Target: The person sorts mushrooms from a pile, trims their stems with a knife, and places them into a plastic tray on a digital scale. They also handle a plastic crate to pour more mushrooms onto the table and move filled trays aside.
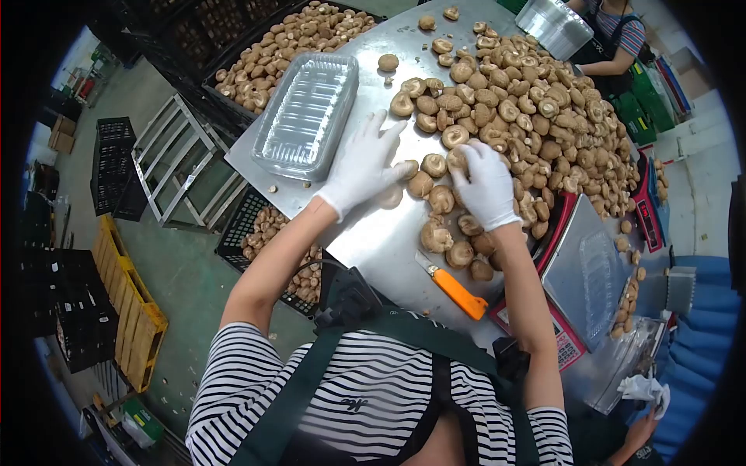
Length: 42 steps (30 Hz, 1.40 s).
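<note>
My left hand (364,165), in a white glove, lies over the metal table with its fingers spread. Its thumb reaches toward a mushroom (420,184) at the near edge of the pile, and I see nothing held in it. My right hand (488,186), gloved too, has its thumb and fingers closed around a brown mushroom (457,160). Several loose mushrooms lie between and below the hands. Beyond them spreads a large heap of shiitake mushrooms (536,101). Left of my left hand stands a stack of clear plastic trays (307,116).
An orange-handled knife (457,292) lies near my body. On the right is a scale (587,272) with a clear tray on its plate. Black crates of mushrooms (291,43) stand at the table's left. A co-worker (618,39) is at the far side; another person's hand (641,431) shows lower right.
</note>
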{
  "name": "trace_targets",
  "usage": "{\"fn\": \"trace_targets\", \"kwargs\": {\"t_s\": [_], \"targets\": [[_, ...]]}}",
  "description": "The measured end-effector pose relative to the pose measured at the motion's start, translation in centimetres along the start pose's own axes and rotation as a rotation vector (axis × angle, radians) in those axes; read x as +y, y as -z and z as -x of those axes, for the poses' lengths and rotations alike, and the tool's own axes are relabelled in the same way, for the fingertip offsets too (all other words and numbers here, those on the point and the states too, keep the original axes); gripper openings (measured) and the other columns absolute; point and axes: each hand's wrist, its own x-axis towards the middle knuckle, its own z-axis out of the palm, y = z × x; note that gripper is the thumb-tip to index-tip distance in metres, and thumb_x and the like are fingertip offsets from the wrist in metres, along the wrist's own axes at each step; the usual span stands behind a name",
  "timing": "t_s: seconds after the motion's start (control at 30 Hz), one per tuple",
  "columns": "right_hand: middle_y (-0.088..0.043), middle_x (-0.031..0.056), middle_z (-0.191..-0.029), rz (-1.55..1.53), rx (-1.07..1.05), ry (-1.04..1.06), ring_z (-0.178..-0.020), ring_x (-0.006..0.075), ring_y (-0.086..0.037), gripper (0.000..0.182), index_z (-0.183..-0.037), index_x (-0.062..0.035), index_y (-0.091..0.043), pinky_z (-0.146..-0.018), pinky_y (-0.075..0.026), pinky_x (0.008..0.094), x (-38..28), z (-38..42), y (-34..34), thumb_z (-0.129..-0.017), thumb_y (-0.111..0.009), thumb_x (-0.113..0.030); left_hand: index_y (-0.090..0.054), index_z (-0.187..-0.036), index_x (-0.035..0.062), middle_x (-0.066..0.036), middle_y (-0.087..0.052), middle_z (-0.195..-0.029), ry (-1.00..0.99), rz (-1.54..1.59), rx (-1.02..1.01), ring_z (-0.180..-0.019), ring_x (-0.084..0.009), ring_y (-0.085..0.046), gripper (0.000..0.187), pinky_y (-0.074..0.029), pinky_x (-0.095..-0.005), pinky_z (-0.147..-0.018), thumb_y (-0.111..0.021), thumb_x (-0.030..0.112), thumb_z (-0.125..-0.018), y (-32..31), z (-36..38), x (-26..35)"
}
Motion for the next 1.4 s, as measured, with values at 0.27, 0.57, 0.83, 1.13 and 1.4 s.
{"fn": "trace_targets", "kwargs": {"t_s": [0.27, 0.57, 0.83, 1.13, 1.4], "targets": [[-0.05, 0.0184, -0.135, 0.02, -0.259, 0.165, -0.125, 0.0384, -0.048, 0.064, -0.136, -0.0177, -0.051, -0.105, -0.038, 0.0505, -3.2, -1.1, -3.6, -0.078, -0.072, -0.035, -0.056, -0.129, 0.0003, -0.023, -0.056, -0.129, 0.498, 0.747, 0.067, -0.121, -0.0335, -0.056, 0.042, -0.043, -0.0362, -0.103, -0.057, 0.021, -0.092, -2.2, -0.3, -3.5], [-0.06, 0.0099, -0.105, 0.183, -0.41, 0.232, -0.099, 0.0302, -0.055, 0.065, -0.135, -0.0244, -0.054, -0.086, -0.043, 0.0433, -2.3, -1.6, -3.2, -0.076, -0.072, -0.045, -0.054, -0.132, -0.0007, -0.015, -0.063, -0.118, 0.612, 0.904, -0.051, -0.105, -0.0231, -0.062, 0.04, -0.049, -0.0345, -0.095, -0.054, 0.016, -0.095, -3.1, -0.7, -4.3], [-0.058, 0.0122, -0.101, 0.074, -0.418, 0.232, -0.096, 0.0326, -0.056, 0.063, -0.135, -0.0204, -0.051, -0.08, -0.046, 0.0446, -2.6, -1.3, -3.7, -0.077, -0.07, -0.036, -0.049, -0.131, -0.0024, -0.019, -0.059, -0.121, 0.746, 2.075, -0.225, -0.105, -0.0234, -0.06, 0.04, -0.05, -0.0353, -0.09, -0.046, 0.023, -0.101, -0.2, -0.5, -4.3], [-0.06, 0.0128, -0.095, -0.03, -0.42, 0.189, -0.09, 0.0312, -0.062, 0.056, -0.13, -0.0203, -0.053, -0.077, -0.048, 0.0438, -2.3, -1.4, -4.4, -0.077, -0.069, -0.031, -0.053, -0.128, 0.0001, -0.015, -0.062, -0.114, 0.936, 1.447, -0.157, -0.101, -0.0233, -0.061, 0.058, -0.048, -0.0351, -0.09, -0.058, 0.047, -0.094, 1.3, -0.7, -1.4], [-0.063, 0.0148, -0.113, -0.333, -0.352, -0.099, -0.098, 0.0368, -0.064, 0.056, -0.133, -0.0216, -0.052, -0.086, -0.053, 0.0425, -1.9, -2.2, -2.8, -0.083, -0.069, -0.04, -0.059, -0.121, 0.0054, -0.017, -0.06, -0.112, 0.395, 0.343, -0.224, -0.099, -0.0333, -0.061, 0.045, -0.048, -0.0421, -0.09, -0.07, 0.03, -0.085, -3.2, -4.3, -2.9]]}}
